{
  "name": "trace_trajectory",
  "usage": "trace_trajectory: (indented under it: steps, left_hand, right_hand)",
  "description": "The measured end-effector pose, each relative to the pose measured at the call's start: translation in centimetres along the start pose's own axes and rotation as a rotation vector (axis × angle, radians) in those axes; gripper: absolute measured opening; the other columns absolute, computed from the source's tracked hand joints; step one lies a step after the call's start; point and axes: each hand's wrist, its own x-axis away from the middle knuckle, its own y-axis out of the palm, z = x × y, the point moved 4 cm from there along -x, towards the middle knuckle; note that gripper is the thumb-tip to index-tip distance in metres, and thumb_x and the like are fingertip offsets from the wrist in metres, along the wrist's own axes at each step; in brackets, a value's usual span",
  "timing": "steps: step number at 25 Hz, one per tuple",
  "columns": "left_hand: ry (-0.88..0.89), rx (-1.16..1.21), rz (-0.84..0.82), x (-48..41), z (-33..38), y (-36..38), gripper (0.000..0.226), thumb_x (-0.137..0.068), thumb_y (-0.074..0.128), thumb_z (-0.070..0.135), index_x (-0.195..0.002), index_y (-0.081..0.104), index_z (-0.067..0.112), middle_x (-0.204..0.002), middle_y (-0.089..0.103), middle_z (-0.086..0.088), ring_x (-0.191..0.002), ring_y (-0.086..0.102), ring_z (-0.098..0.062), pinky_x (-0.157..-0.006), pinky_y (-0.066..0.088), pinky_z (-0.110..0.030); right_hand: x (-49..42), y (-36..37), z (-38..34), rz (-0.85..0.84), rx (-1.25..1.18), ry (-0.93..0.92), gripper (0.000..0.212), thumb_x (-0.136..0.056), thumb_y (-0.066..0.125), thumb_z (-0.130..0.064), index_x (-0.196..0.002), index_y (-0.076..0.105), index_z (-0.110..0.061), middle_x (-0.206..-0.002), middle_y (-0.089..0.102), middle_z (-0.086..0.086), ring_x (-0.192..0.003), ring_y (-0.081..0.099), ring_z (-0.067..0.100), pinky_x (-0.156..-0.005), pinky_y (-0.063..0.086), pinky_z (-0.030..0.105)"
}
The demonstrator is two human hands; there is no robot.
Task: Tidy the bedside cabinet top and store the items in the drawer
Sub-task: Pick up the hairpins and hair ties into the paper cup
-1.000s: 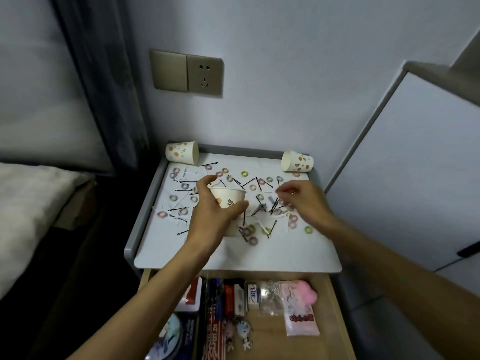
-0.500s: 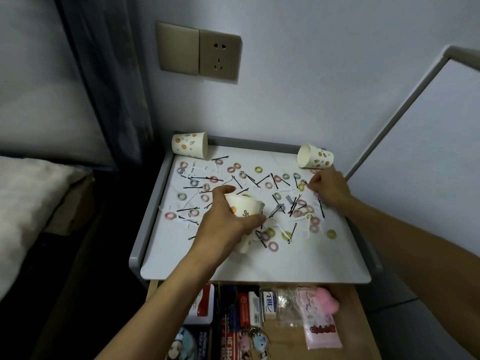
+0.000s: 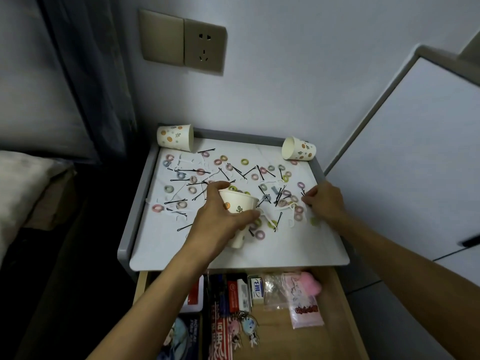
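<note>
Head view: looking down over a bedside cabinet, both arms reaching in from the lower edge.
Drawer (image 3: 335, 307): pulled open at the bottom of the frame; a pink packet (image 3: 306, 307) and keychains (image 3: 244, 331) lie inside.
Left hand (image 3: 218, 219): wrapped round a paper cup (image 3: 239, 203) at frame centre; the cup is tilted, with hair ties showing at its rim.
Right hand (image 3: 324, 203): apart from the left, fingers curled down onto the scatter at centre right; cannot tell whether it has anything pinched.
Cabinet top (image 3: 285, 253): white, strewn with coloured hair ties (image 3: 244, 161) and black hairpins (image 3: 206, 150).
Back corners: left cup (image 3: 175, 137) and right cup (image 3: 298, 149) lie on their sides.
Wall: socket (image 3: 205, 46) at upper centre.
</note>
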Motion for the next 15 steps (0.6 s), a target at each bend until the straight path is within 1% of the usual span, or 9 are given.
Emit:
trace_trajectory:
  steps: [2, 5, 7, 9, 12, 15]
  left_hand:
    - [0.003, 0.0, -0.005, 0.2, 0.0, 0.1, 0.067, -0.074, 0.082, 0.03, -0.124, 0.037, 0.034, -0.09, 0.062, -0.003, -0.07, 0.061, -0.02, -0.06, 0.044, -0.027]
    - [0.002, -0.003, -0.012, 0.2, 0.1, 0.1, 0.068, -0.074, 0.082, 0.03, -0.125, 0.036, 0.034, -0.094, 0.062, -0.002, -0.077, 0.063, -0.023, -0.065, 0.049, -0.031]
    - [0.004, -0.001, -0.009, 0.0, 0.1, 0.1, 0.069, -0.074, 0.082, 0.031, -0.126, 0.037, 0.033, -0.095, 0.062, -0.002, -0.076, 0.063, -0.022, -0.065, 0.05, -0.032]
    - [0.003, 0.007, -0.011, -0.3, 0.1, 0.1, 0.069, -0.074, 0.082, 0.031, -0.126, 0.038, 0.032, -0.095, 0.063, -0.003, -0.072, 0.061, -0.019, -0.061, 0.047, -0.03]
    - [0.003, 0.012, -0.013, -0.3, 0.2, 0.1, 0.068, -0.074, 0.082, 0.032, -0.126, 0.038, 0.032, -0.094, 0.063, -0.002, -0.071, 0.06, -0.018, -0.061, 0.045, -0.028]
    - [0.007, 0.016, -0.013, -0.2, 0.1, 0.1, 0.067, -0.074, 0.082, 0.032, -0.125, 0.039, 0.032, -0.093, 0.062, 0.0, -0.073, 0.061, -0.018, -0.063, 0.047, -0.029]
  right_hand:
    - [0.1, 0.3, -0.1, 0.018, -0.012, 0.046, 0.019, -0.086, 0.072, -0.02, -0.095, 0.075, -0.004, -0.091, 0.074, 0.012, -0.073, 0.063, 0.02, -0.068, 0.047, 0.028]
    - [0.0, 0.2, 0.1, -0.002, -0.006, 0.086, 0.024, -0.085, 0.074, -0.022, -0.099, 0.074, -0.003, -0.096, 0.073, 0.013, -0.082, 0.067, 0.025, -0.075, 0.053, 0.032]
    - [-0.1, 0.0, 0.5, -0.012, -0.047, 0.102, 0.026, -0.082, 0.076, -0.019, -0.102, 0.074, -0.003, -0.102, 0.073, 0.012, -0.091, 0.067, 0.026, -0.08, 0.052, 0.032]
    - [-0.1, -0.2, 0.8, 0.003, -0.094, 0.113, 0.026, -0.081, 0.077, -0.017, -0.102, 0.074, -0.002, -0.105, 0.073, 0.011, -0.096, 0.067, 0.025, -0.08, 0.049, 0.028]
    - [0.0, -0.1, 0.9, 0.044, -0.093, 0.119, 0.025, -0.083, 0.075, -0.014, -0.104, 0.074, -0.001, -0.103, 0.072, 0.013, -0.096, 0.066, 0.026, -0.077, 0.044, 0.024]
    - [0.0, 0.0, 0.9, 0.051, -0.034, 0.11, 0.021, -0.085, 0.073, -0.014, -0.1, 0.073, 0.001, -0.097, 0.072, 0.016, -0.087, 0.067, 0.027, -0.072, 0.046, 0.025]
